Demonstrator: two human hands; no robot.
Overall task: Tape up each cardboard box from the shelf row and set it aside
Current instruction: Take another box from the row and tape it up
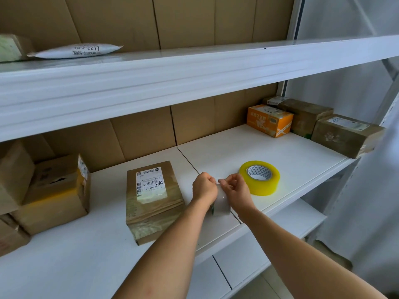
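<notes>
Item: cardboard box [153, 199], flat, brown, lying on the white middle shelf [291, 152] at centre frame, slightly left of the hands. White shipping label on its top face; clear tape bands across the near end and over the label's lower part.

Item: strip of clear tape [220, 201], centre frame, just right of the box. It hangs down from both hands, above the shelf surface, its lower end curling near the shelf's front edge.

Left hand [204, 187]: fingers curled, pinching the strip's upper left corner. Right hand [234, 188]: fingers curled, pinching the upper right corner. The two hands sit close together, knuckles nearly touching; both bare forearms enter from the lower right of the frame.

Item: tape roll [259, 177], yellowish, lying flat on the shelf just right of the right hand, patterned core facing up.

Right of frame, far end of the same shelf: orange box [269, 120], with dark brown boxes [345, 135] beside and behind it, grouped closely.

Left of frame, same shelf: stacked cardboard boxes [56, 193], one with yellowish tape on its top.

Upper left of frame, upper shelf [194, 67]: white padded mailer [75, 51] with printed numbers, lying flat; a further parcel partly in view at the frame edge.

Backing: brown cardboard sheets [194, 18] behind both shelves.
</notes>
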